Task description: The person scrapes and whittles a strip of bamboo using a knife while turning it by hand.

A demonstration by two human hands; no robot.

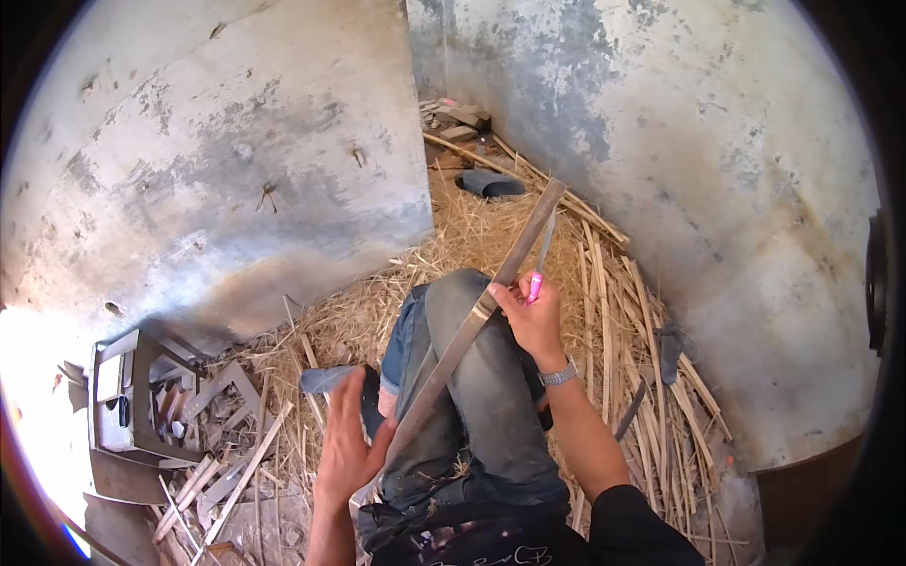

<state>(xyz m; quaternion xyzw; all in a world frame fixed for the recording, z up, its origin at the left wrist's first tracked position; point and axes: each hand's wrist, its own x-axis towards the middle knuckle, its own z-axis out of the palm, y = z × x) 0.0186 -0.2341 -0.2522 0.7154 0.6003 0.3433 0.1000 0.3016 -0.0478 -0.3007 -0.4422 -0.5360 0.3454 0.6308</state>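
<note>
A long flat bamboo strip (442,373) lies slanted across my jeans-covered knees (514,396), its far end up past my right hand. My right hand (535,324) is closed round the pink handle of a knife (536,286), with the narrow blade pointing up and away. The thumb and fingertips of that hand also touch the strip near its middle. My left hand (347,443) is beside the strip's near end, fingers stretched and thumb apart. Whether its thumb touches the strip I cannot tell.
Straw-like shavings (472,226) cover the floor. Long split strips (618,349) lie along the right wall, with a curved blade (630,411) among them. A dark shoe (490,183) lies ahead. A broken wooden frame (142,406) with scraps stands at left. Bricks (457,118) are piled behind.
</note>
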